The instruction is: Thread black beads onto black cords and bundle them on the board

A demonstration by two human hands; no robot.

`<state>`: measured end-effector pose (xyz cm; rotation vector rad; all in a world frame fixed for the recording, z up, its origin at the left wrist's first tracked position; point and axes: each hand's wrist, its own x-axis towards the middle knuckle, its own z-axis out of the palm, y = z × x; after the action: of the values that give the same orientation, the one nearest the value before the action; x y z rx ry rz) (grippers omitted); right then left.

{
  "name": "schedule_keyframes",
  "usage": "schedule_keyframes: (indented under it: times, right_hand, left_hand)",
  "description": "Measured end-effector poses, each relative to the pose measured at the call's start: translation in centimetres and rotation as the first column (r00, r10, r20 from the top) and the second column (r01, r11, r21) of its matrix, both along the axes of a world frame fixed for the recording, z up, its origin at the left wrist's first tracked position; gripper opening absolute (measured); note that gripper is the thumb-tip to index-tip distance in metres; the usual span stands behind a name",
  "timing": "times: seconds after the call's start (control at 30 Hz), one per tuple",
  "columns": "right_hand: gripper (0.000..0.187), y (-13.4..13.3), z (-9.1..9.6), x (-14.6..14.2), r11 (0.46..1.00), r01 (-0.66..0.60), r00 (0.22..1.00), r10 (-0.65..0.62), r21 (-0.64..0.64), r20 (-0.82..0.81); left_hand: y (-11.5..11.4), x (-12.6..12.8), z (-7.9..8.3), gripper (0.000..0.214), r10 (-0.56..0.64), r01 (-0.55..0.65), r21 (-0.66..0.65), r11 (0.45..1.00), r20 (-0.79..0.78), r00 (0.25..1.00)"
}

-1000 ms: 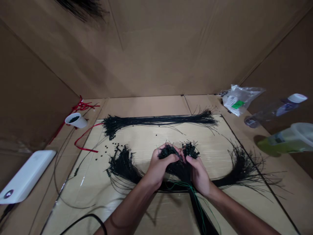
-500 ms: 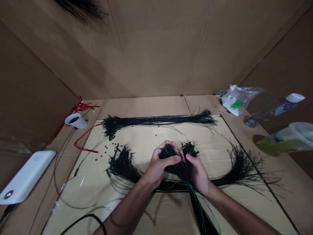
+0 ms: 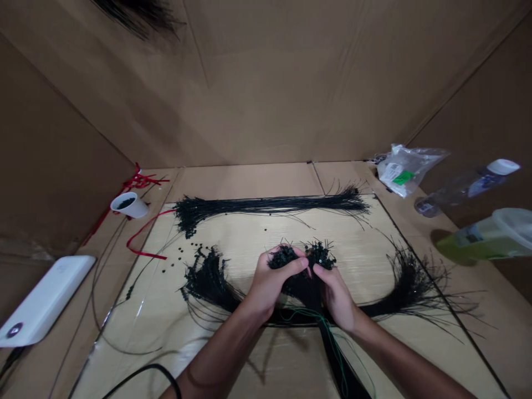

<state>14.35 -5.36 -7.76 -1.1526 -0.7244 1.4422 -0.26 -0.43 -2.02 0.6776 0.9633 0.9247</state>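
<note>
Both hands grip the upper end of a bundle of black wires [image 3: 332, 346], whose heads form a bristly cluster of small black ends. My left hand [image 3: 270, 282] wraps round the left part of the head. Opposite it, my right hand [image 3: 336, 291] holds the right part, with the thumbs nearly meeting at the split. A thin green string [image 3: 326, 324] loops round the bundle below the hands. Beneath, a second black wire bundle [image 3: 211, 280] lies crosswise, its ends fanned out on both sides. Another long bundle [image 3: 266, 205] lies farther back.
On the left are a white cup [image 3: 129, 205] with black bits inside, a red ribbon [image 3: 143, 252] and a white power bank [image 3: 45, 302]. To the right stand a plastic bag [image 3: 407, 169], a clear bottle [image 3: 465, 188] and a container of yellow-green liquid [image 3: 486, 235]. Cardboard walls surround the table.
The thumbs have come slightly closer together, and the right part of the bundle's head has shifted a little left. The other things stay in place.
</note>
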Motion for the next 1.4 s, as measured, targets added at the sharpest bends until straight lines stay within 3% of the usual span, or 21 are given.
schedule_keyframes:
  times: [0.2, 0.5, 0.73, 0.93, 1.27, 1.4]
  right_hand:
    - [0.043, 0.0, 1.1, 0.0, 0.999, -0.022, 0.999, 0.021, 0.025, 0.045]
    - [0.042, 0.0, 0.2, 0.0, 0.995, -0.039, 0.999, 0.037, 0.093, 0.027]
    - [0.048, -0.3, 0.8, 0.4, 0.989, -0.071, 0.987, 0.051, 0.128, 0.151]
    - [0.05, -0.4, 1.1, 0.3, 0.995, -0.036, 0.975, 0.015, 0.091, 0.223]
    - [0.048, -0.4, 0.4, 0.2, 0.997, 0.037, 0.99, -0.046, 0.071, 0.13]
    - [0.043, -0.3, 0.1, 0.2, 0.996, -0.003, 0.998, -0.003, 0.094, 0.066]
  left_hand:
    - [-0.1, 0.1, -0.3, 0.033, 0.038, -0.038, 0.019, 0.999, 0.004, 0.999]
    - [-0.1, 0.3, 0.5, 0.02, 0.001, -0.006, 0.122, 0.993, 0.038, 0.999]
    - [0.0, 0.0, 0.2, 0.026, 0.006, -0.004, 0.043, 0.999, -0.026, 1.0]
    - [-0.1, -0.1, -0.5, 0.027, 0.015, -0.007, 0.086, 0.996, -0.092, 0.996]
    - [0.0, 0.0, -0.2, 0.022, 0.026, -0.015, 0.123, 0.992, -0.09, 0.996]
    - [0.0, 0.2, 0.0, 0.022, 0.024, -0.017, 0.105, 0.994, -0.063, 0.998]
